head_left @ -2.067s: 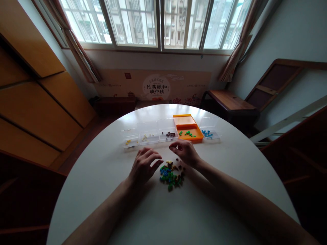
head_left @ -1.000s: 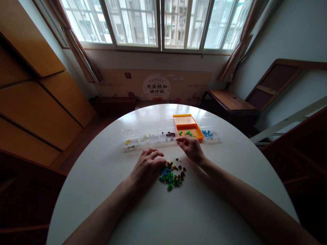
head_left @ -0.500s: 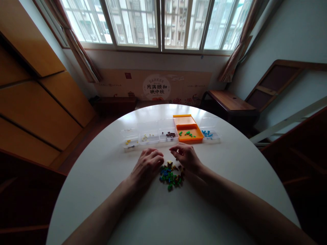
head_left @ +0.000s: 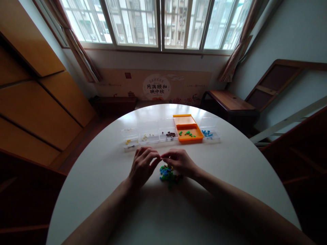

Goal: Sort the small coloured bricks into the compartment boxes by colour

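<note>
A small heap of mixed blue, green, yellow and brown bricks (head_left: pixel 167 174) lies on the round white table (head_left: pixel 217 190). My left hand (head_left: pixel 141 166) hovers at the heap's left edge, fingers curled into a pinch. My right hand (head_left: pixel 179 162) partly covers the heap from the right, fingers also pinched. The fingertips of both hands meet just above the heap, on something too small to make out.
A row of small boxes stands beyond the hands: three clear ones (head_left: pixel 149 137) with yellow, pale and brown bricks, an orange box (head_left: pixel 189 132) with green bricks and its lid open, and a clear box (head_left: pixel 209 132) with blue bricks. Windows, wooden cabinets and a bench surround the table.
My right hand went to the boxes near the orange one, then drew back to the heap. Now both hands have come together with fingertips touching above the heap.
</note>
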Tool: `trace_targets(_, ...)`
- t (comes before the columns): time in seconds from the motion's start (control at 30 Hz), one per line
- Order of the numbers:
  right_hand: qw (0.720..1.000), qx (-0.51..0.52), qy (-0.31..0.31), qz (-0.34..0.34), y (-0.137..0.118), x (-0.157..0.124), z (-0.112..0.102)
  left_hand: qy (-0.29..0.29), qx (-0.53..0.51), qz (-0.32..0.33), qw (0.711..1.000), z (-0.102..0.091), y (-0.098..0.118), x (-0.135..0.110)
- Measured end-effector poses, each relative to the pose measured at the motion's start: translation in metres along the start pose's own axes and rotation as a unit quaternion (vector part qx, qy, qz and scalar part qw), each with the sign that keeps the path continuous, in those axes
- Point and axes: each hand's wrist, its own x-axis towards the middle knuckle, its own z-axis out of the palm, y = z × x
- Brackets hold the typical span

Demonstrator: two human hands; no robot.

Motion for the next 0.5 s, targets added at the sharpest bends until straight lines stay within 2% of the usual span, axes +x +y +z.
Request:
trace_targets(0.3,1.000,0.002,-0.004,-0.009,0.006,0.001,0.000,0.022,0.010,-0.008,1.000,-0.001,-0.004,-0.002)
trace_targets(0.5,0.993,-0.103,0.017,-0.054,0.014,0.022,-0.004,0.013,0.027,-0.002,1.000,-0.001,-0.007,-0.005)
